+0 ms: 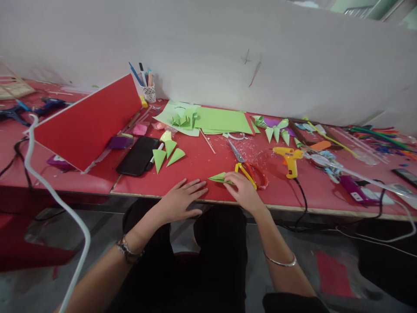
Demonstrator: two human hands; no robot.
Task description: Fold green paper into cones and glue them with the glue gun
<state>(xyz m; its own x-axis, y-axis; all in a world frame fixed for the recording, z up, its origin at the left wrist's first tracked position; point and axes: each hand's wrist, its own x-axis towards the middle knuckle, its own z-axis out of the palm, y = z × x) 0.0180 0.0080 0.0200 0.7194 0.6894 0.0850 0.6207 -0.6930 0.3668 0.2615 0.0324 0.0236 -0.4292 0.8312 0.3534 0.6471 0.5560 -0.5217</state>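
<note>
Near the table's front edge, my right hand (243, 190) has its fingers closed on a folded green paper piece (216, 177), whose pointed end sticks out to the left. My left hand (182, 201) lies flat at the edge with its fingers stretched out and holds nothing. Scissors (243, 163) with yellow and red handles lie just beyond my right hand, blades pointing away. Several green paper cones (159, 160) rest beyond my left hand, beside a black phone-like case (138, 156) with a marker on it. Green paper sheets (223, 119) are stacked farther back.
A yellow glue gun (289, 158) lies to the right, its black cord running over the front edge. A red board (94, 121) leans at the left. A pen cup (149, 93) stands by the wall. A white cable (58, 195) hangs at the left.
</note>
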